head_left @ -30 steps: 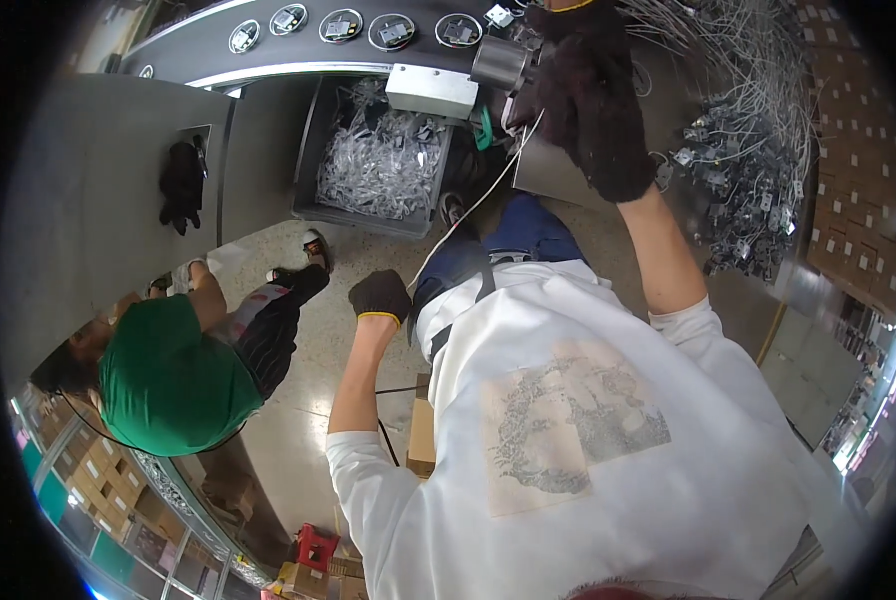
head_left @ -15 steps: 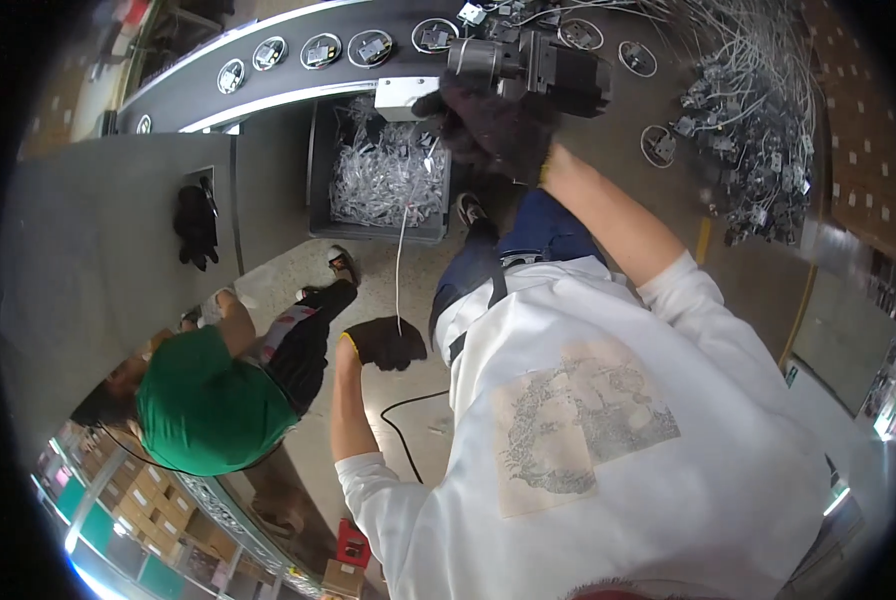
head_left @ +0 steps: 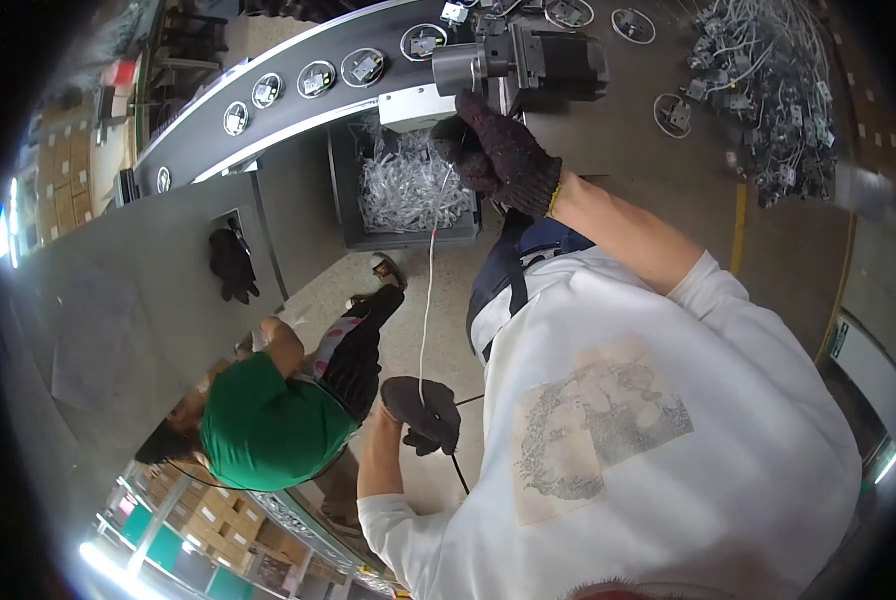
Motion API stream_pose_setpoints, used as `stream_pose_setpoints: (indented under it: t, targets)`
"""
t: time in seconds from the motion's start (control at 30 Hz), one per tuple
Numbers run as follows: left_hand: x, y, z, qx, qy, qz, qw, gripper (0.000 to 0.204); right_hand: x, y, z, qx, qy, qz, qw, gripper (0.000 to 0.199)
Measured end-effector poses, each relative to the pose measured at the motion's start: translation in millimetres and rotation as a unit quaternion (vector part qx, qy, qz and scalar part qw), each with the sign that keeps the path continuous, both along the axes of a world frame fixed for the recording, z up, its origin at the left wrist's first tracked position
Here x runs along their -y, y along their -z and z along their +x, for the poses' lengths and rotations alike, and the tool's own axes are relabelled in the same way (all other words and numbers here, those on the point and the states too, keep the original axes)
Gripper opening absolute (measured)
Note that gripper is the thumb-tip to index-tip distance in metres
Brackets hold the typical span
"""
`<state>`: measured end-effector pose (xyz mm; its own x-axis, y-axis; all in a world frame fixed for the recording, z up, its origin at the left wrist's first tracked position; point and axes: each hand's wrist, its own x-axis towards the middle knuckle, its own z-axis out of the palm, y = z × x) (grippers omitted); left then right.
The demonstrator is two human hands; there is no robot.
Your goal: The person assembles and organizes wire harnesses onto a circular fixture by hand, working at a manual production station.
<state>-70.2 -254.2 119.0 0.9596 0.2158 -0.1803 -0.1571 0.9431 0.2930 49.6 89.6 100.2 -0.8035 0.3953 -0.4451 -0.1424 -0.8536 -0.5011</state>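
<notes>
Cable [head_left: 429,300], thin and white, runs in the head view from the gloved right hand [head_left: 508,160], whose fingers appear to pinch it beside the grey bin [head_left: 388,241] on the far side, to the gloved left hand [head_left: 423,415] on the near side, curled about it. It looks light, flexible and rather smooth, so a firm pinch on its jacket should suit. Compared with half a second ago, the left hand sits farther from the bin, with more cable showing.
</notes>
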Motion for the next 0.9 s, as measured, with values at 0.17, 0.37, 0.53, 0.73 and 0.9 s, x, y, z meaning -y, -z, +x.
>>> stream_pose_setpoints:
  t: [0.17, 0.37, 0.53, 0.73, 0.9]
  targets:
    - [4.5, -4.9, 18.2, 0.027, -0.053, -0.021, 0.998, 0.035, 5.5, -1.8, 0.2, 0.025, -0.009, 0.015, 1.000, 0.052]
    - [5.8, 12.6, 16.4, -0.030, -0.036, -0.044, 0.998, 0.023, 6.0, 0.5, 2.2, 0.046, -0.012, 0.050, 0.998, 0.053]
    - [-4.5, 14.0, 15.2, -0.007, -0.043, -0.026, 0.999, 0.025, 5.0, -11.0, 3.6, 0.061, -0.010, 0.023, 0.998, 0.050]
    - [5.0, 8.8, 19.1, 0.049, -0.051, -0.041, 0.997, 0.024, 1.4, -17.2, -3.7, 0.012, 0.036, -0.099, 0.994, 0.044]
    - [11.3, 15.2, 26.9, 0.064, -0.045, -0.053, 0.995, 0.026, 5.4, -28.2, -1.4, 0.115, 0.034, -0.014, 0.993, 0.045]
